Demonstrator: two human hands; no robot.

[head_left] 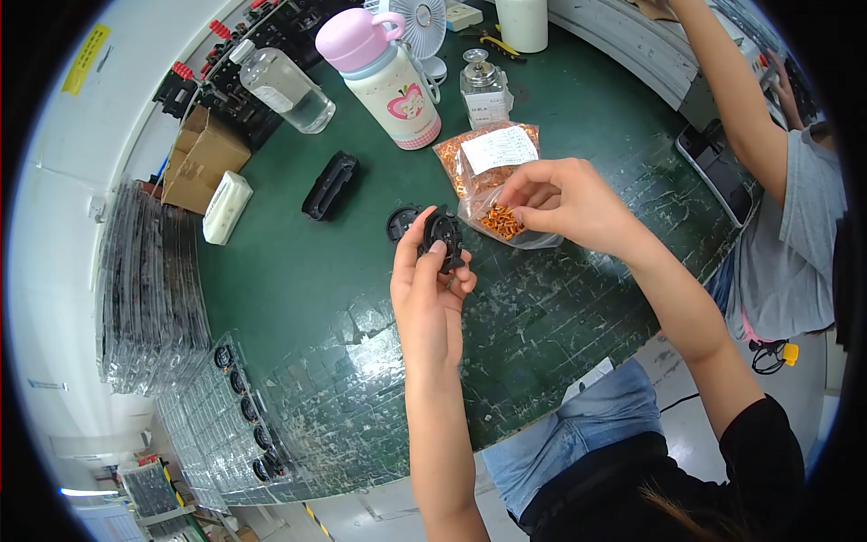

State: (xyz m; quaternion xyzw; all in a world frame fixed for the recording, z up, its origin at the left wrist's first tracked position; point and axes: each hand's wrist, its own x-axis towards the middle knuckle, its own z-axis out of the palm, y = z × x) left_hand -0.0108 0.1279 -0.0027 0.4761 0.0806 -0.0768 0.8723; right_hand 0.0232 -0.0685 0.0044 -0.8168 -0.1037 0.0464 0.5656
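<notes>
My left hand grips a round black plastic part, raised above the green table. A similar round black part shows just behind its fingers; I cannot tell whether it lies on the table. My right hand reaches into the mouth of a clear plastic bag, thumb and fingers pinched together at a small heap of copper-coloured metal pieces. Whatever sits between those fingertips is too small to make out. Behind, a fuller bag of the same pieces carries a white label.
Beyond stand a glass dispenser bottle, a pink-lidded tumbler and a clear bottle. A black tray-like piece lies left. Stacked clear trays line the left edge. At right are a phone and another person's arm.
</notes>
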